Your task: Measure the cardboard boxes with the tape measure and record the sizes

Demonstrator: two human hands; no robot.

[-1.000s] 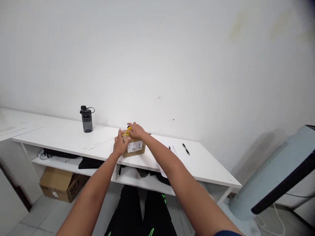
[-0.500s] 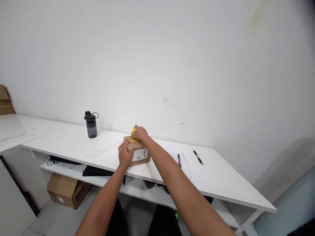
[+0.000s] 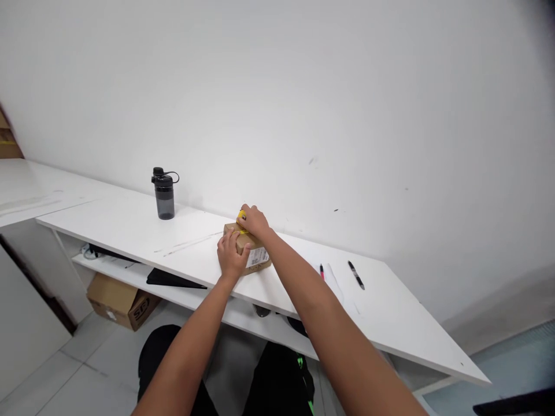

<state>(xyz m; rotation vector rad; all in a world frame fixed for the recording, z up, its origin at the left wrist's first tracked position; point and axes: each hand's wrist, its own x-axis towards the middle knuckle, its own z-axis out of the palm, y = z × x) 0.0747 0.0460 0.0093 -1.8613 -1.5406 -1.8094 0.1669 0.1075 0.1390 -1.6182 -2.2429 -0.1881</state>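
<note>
A small brown cardboard box (image 3: 259,267) with a white printed label on its front stands on the white table, near the front edge. My left hand (image 3: 231,254) grips its left side, fingers over the top edge and thumb at the front corner. In my right hand (image 3: 255,221), at the box's back top edge, is a yellow tape measure (image 3: 241,215), partly hidden by my fingers. A thin yellow strip (image 3: 244,231) lies across the top of the box between my hands.
A dark water bottle (image 3: 165,196) stands to the left on the table. To the right lie a black pen (image 3: 356,275), a red pen (image 3: 322,271) and white paper (image 3: 336,286). Below are a shelf with a black flat item (image 3: 173,279) and a larger cardboard box (image 3: 117,300) on the floor.
The view has tilted, so the table and the things on it sit higher in the picture. Both hands keep their places on the box and tape measure.
</note>
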